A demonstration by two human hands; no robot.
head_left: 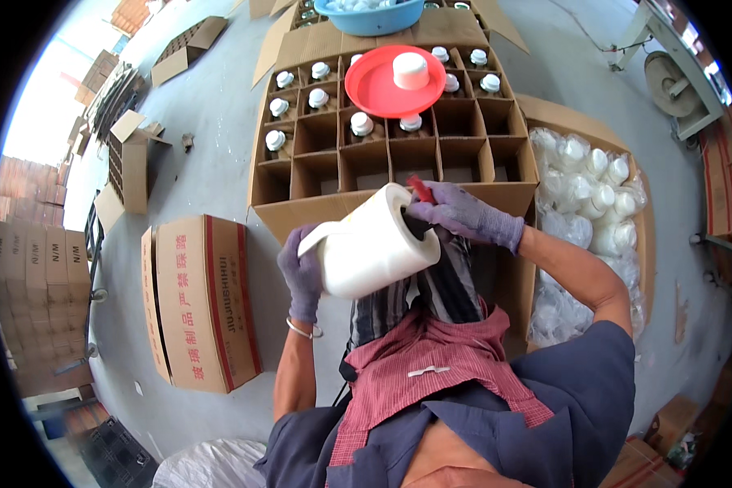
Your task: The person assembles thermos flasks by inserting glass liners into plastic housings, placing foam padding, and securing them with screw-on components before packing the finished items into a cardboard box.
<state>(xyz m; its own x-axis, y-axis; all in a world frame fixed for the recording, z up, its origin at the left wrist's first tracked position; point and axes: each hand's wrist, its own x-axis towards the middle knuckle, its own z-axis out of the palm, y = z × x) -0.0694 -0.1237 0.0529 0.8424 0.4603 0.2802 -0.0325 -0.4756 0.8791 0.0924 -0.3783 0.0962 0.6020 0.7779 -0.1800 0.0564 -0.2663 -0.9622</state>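
Both my hands wear purple-grey knit gloves. With my left hand [303, 272] I grip the handle side of a white jug [370, 248], tilted on its side above my lap. Its wide open end faces right. My right hand [461, 213] is closed at that opening, on a small red-ended tool [420, 189]. Something dark shows inside the mouth below my fingers; its kind is hard to make out. Just beyond is a divided carton [333, 203] with white-capped bottles [361, 124] in several cells. A red round tray [374, 102] holding a white cup-shaped piece [411, 71] lies over it.
A blue basin [370, 20] stands at the far end. At right, an open box holds plastic-wrapped white containers [594, 191]. A closed carton [203, 305] stands on the floor at left, with stacked cartons [41, 293] beyond. A metal-legged machine [683, 81] is at the upper right.
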